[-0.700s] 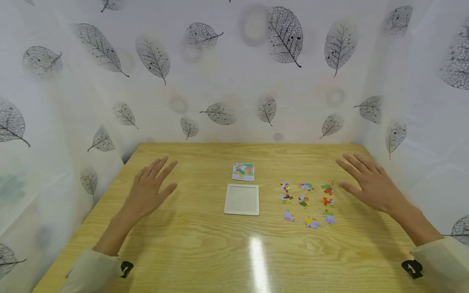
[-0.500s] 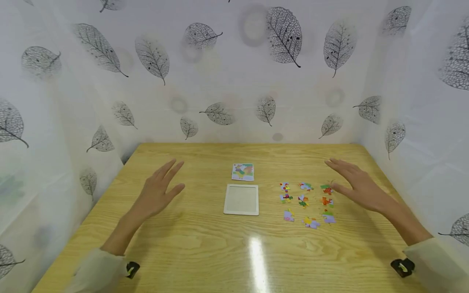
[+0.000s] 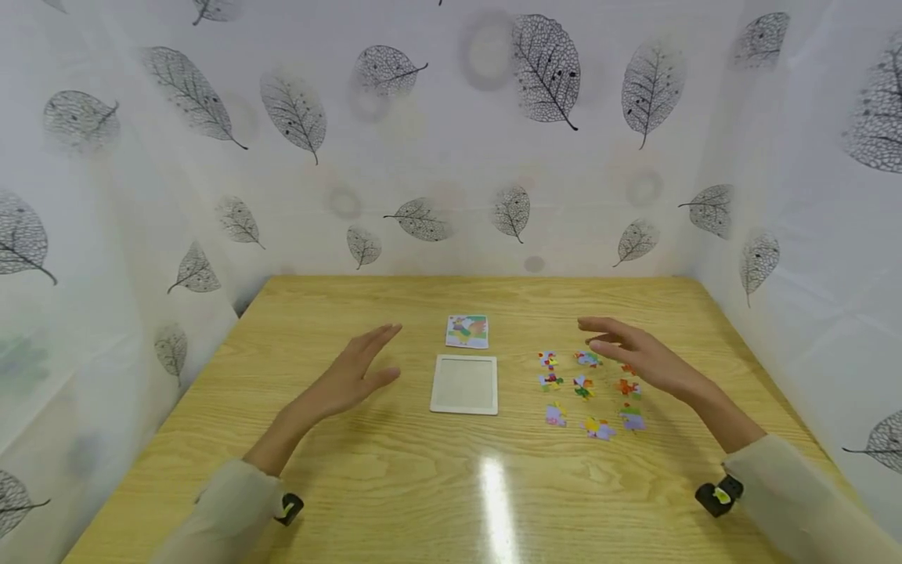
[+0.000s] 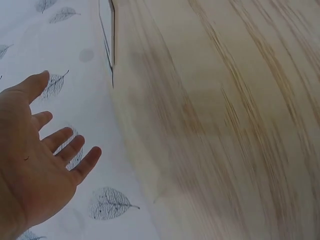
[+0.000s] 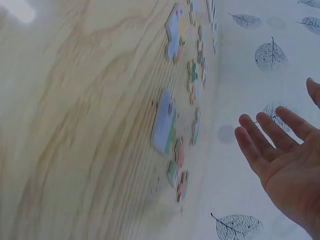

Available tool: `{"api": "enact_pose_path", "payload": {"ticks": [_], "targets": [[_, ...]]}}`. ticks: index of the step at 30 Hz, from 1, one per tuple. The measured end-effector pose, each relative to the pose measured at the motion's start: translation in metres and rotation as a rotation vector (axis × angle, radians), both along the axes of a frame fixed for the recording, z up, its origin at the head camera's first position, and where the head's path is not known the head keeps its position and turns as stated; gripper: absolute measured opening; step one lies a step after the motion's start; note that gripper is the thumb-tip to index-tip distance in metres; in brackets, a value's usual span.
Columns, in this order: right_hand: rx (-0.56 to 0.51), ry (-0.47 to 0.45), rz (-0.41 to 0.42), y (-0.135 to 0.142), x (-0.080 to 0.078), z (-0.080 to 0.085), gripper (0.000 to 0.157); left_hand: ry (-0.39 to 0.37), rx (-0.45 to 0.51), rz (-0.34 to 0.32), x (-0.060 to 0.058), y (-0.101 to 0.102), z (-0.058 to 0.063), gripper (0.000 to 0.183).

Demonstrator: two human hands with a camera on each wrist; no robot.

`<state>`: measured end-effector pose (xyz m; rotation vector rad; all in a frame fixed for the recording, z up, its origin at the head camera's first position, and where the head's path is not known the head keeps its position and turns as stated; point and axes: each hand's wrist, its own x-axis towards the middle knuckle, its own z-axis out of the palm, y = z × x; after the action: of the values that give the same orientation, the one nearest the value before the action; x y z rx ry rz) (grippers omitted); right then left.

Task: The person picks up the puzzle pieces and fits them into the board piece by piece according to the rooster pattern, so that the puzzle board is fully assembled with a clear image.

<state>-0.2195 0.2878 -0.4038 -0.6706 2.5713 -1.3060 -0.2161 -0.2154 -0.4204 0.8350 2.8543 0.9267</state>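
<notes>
My left hand (image 3: 352, 376) hovers over the table left of a white puzzle frame (image 3: 434, 392), fingers extended and holding nothing. My right hand (image 3: 644, 356) hangs above the upper right of several jigsaw puzzle pieces (image 3: 583, 387), with its fingers loosely extended and nothing in them. It hides part of a top-right piece in the head view. Behind the frame lies a small square picture card (image 3: 467, 331) showing a colourful bird. In the right wrist view, the pieces (image 5: 164, 125) lie flat on the wood beyond the raised right hand (image 5: 285, 155).
The wooden table (image 3: 395, 486) carries all these things, with a bright light reflection near its front. A white curtain (image 3: 437, 141) printed with grey leaves encloses the back and both sides. Each cuff bears a small dark device (image 3: 719, 495).
Both hands have moved inward toward the table's middle, the left going right and the right going left over the pieces. The frame, card and pieces have stayed put.
</notes>
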Motion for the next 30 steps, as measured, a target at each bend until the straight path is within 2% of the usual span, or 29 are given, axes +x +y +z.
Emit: {"api": "enact_pose_path", "payload": {"ticks": [4, 8, 12, 18, 23, 30], "targets": [[-0.022, -0.020, -0.003, -0.011, -0.011, -0.006, 0.052, -0.009, -0.056, -0.042, -0.005, 0.013, -0.005, 0.079], [-0.065, -0.093, 0.000, -0.018, -0.021, -0.015, 0.053, -0.037, -0.101, -0.068, -0.009, 0.025, -0.009, 0.078], [-0.074, -0.153, 0.020, -0.024, -0.029, -0.021, 0.044, -0.083, -0.138, -0.085, -0.013, 0.033, -0.014, 0.075], [-0.050, -0.206, 0.027, -0.034, -0.036, -0.027, 0.029, -0.109, -0.181, -0.130, -0.019, 0.043, -0.023, 0.079], [-0.006, -0.213, 0.007, -0.045, -0.039, -0.030, 0.023, -0.154, -0.183, -0.141, -0.020, 0.048, -0.027, 0.082], [0.043, -0.188, -0.040, -0.053, -0.040, -0.036, 0.022, -0.140, -0.229, -0.135, -0.017, 0.051, -0.027, 0.084]]}}
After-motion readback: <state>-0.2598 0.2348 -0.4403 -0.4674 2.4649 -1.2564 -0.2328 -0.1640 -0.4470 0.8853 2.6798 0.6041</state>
